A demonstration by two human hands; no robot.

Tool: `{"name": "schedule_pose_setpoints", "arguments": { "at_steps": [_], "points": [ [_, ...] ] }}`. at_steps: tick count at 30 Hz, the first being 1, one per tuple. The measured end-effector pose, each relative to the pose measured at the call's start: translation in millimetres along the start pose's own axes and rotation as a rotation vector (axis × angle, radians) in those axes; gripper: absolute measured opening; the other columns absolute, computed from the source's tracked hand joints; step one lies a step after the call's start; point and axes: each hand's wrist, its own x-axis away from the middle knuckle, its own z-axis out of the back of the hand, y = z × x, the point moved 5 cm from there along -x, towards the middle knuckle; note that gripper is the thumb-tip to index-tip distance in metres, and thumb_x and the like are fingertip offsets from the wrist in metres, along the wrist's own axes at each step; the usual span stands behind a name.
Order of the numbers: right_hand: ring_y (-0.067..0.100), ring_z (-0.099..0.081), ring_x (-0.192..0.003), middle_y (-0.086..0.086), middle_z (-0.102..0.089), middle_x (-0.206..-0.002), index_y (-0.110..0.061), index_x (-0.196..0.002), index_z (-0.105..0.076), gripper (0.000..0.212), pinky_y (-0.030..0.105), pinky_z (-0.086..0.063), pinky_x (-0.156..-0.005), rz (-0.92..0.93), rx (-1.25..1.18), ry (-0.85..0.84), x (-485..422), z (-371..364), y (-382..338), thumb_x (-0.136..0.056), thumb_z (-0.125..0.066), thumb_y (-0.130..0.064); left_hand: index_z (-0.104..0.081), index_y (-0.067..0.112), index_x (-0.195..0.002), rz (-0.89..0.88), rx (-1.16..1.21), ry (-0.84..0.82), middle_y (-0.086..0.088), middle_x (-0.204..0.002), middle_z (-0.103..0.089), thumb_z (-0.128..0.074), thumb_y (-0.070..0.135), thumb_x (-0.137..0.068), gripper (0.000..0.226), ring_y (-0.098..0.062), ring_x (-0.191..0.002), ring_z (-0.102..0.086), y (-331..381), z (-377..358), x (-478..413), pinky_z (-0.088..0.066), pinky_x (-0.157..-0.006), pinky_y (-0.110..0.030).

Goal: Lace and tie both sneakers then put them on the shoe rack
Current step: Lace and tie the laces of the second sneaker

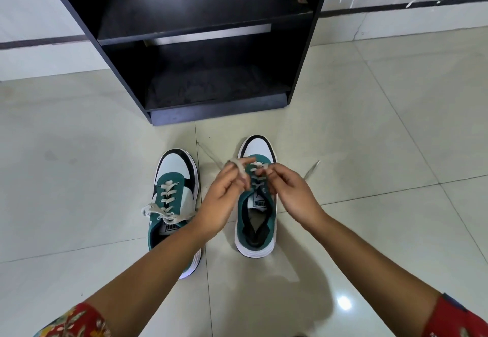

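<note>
Two teal, white and black sneakers stand side by side on the tiled floor, toes toward the rack. The left sneaker [173,199] has its off-white lace tied in a bow; my forearm hides its heel. Over the right sneaker [257,220], my left hand [224,199] pinches a folded loop of the off-white lace [239,169]. My right hand [287,191] pinches the other strand above the eyelets. Loose lace ends trail out to both sides on the floor. The black shoe rack [190,27] stands directly behind the sneakers, its shelves bare.
Glossy pale floor tiles surround the shoes on all sides. A white wall with a dark skirting line runs behind the rack. Red floral sleeves show at the bottom corners.
</note>
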Motion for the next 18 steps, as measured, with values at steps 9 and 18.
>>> {"name": "schedule_pose_setpoints", "arguments": {
  "at_steps": [9, 18],
  "points": [
    [0.014, -0.05, -0.064, 0.001, -0.059, -0.068, -0.023, -0.084, -0.054, 0.005, 0.031, -0.042, -0.063, 0.2, 0.199, 0.026, 13.9, 12.9, -20.1, -0.086, -0.058, -0.025, -0.052, 0.009, -0.083, -0.261, -0.577, -0.167, 0.004, -0.087, -0.044, -0.043, 0.023, -0.093, 0.02, -0.008, -0.085, -0.042, 11.9, 1.3, -7.1, -0.036, -0.076, -0.022],
    [0.017, -0.049, -0.098, -0.003, -0.061, -0.102, -0.027, -0.116, -0.061, 0.031, 0.027, -0.042, -0.085, 0.301, 0.553, 0.113, 28.7, 0.6, -4.3, -0.088, -0.049, -0.028, -0.061, 0.013, -0.094, -0.132, -0.727, 0.171, 0.002, -0.052, -0.052, -0.042, 0.03, -0.09, 0.026, -0.028, -0.051, -0.053, 18.0, 7.1, -5.6, -0.04, -0.061, -0.03]
  ]
}}
